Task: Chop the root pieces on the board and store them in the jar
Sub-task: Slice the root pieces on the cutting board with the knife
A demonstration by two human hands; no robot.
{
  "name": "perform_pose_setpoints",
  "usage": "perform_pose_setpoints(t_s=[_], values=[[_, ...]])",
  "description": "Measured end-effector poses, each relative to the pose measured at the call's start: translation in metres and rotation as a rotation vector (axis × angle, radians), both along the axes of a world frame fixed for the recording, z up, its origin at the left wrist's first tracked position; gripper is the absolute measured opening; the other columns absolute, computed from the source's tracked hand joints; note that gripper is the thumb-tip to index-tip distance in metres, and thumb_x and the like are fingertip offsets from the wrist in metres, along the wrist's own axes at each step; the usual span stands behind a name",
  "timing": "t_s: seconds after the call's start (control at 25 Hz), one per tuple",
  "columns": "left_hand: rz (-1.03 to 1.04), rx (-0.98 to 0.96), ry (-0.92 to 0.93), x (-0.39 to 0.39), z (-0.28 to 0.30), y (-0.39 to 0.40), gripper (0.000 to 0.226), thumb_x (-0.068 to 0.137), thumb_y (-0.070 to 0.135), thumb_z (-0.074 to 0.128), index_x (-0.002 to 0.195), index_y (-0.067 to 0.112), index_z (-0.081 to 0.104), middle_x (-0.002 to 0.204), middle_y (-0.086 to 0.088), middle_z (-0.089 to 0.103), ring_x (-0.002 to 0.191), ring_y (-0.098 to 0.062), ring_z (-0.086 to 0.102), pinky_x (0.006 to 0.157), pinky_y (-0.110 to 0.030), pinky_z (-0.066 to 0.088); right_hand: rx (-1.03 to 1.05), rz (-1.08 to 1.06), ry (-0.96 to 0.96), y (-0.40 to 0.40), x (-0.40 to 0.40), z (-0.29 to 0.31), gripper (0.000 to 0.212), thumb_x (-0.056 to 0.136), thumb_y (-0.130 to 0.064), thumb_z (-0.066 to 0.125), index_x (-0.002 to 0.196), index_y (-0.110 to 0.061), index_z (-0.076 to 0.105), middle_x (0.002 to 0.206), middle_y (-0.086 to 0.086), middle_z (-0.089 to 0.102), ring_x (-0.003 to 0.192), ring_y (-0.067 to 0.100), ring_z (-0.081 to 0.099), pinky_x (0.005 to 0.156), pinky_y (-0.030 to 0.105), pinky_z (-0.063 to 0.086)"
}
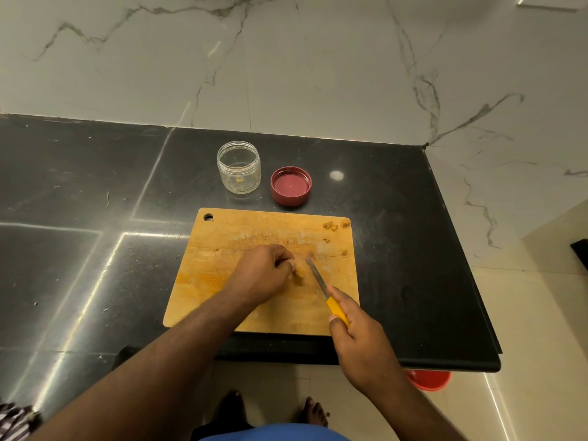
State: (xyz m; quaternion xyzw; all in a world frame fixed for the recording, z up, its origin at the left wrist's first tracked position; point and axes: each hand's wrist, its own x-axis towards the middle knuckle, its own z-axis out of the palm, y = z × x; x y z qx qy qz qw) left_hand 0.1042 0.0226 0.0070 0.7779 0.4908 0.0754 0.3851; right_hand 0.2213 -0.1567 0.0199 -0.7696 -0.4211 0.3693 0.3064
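**Asha:** Head view first: what is each hand gripping?

**Ben:** Right hand [356,326] is wrapped round the yellow handle of a small steel-bladed knife [324,291]. Left hand [264,275] has its fingertips curled, pinning a small tan root piece [298,275] to the worn rectangular wooden chopping board [222,281].

**Asha:** And the blade?

**Ben:** Just right of that pinned piece, tip pointing away from the person.

**Asha:** Further out?

**Ben:** Loose chopped root bits [334,226] lie near the board's far right corner. Beyond the board stands an open, clear plastic jar [239,167], a yellowish scrap inside; its round maroon lid [290,185] lies upturned just beside it, on the black stone counter [79,186].
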Motion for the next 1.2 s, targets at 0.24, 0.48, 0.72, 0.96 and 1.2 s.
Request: perform_pose_setpoints(t_s=[0.24,0.48,0.72,0.96,1.2], values=[[-0.035,-0.037,0.051,-0.002,-0.002,-0.008,0.034,0.092,0.033,0.072,0.124,0.023,0.069,0.113,0.003,0.071,0.097,-0.009,0.062,0.077,-0.023,0.048,0.000,0.019,0.012,-0.001,-0.001,0.002,0.048,0.103,-0.020,0.043,0.149,-0.034,0.035,0.083,-0.012,0.057,0.054,-0.001,0.052,0.050,0.017,0.039],[-0.058,-0.008,0.043,0.004,0.000,-0.010,0.022,0.086,0.026,0.079,0.104,0.028,0.067,0.103,0.008,0.064,0.092,-0.008,0.059,0.074,-0.024,0.051,0.002,0.024,0.029,-0.001,-0.003,0.002,0.049,0.102,-0.019,0.043,0.149,-0.033,0.035,0.092,-0.011,0.060,0.056,-0.002,0.053,0.052,0.016,0.040],[-0.047,-0.013,0.000,0.002,0.003,-0.012,0.020,0.088,0.027,0.076,0.099,0.028,0.060,0.091,0.009,0.062,0.084,-0.008,0.059,0.073,-0.030,0.053,-0.004,0.005,0.042,-0.002,-0.002,0.002,0.049,0.102,-0.019,0.044,0.148,-0.035,0.036,0.081,-0.004,0.063,0.052,0.001,0.050,0.049,0.018,0.039],[-0.032,-0.042,0.030,0.001,0.000,-0.007,0.025,0.090,0.024,0.074,0.113,0.027,0.065,0.094,0.010,0.064,0.087,-0.007,0.060,0.071,-0.025,0.051,-0.002,0.036,0.013,-0.002,-0.006,0.001,0.050,0.103,-0.021,0.042,0.149,-0.036,0.033,0.103,-0.009,0.063,0.061,-0.005,0.054,0.054,0.015,0.042],[-0.038,-0.005,0.014,0.006,-0.007,-0.008,0.041,0.090,0.022,0.074,0.131,0.022,0.065,0.118,0.004,0.070,0.103,-0.009,0.063,0.086,-0.023,0.051,0.002,0.037,-0.052,-0.003,-0.008,-0.003,0.050,0.103,-0.024,0.042,0.150,-0.035,0.032,0.110,-0.012,0.055,0.071,-0.006,0.053,0.061,0.011,0.041]])
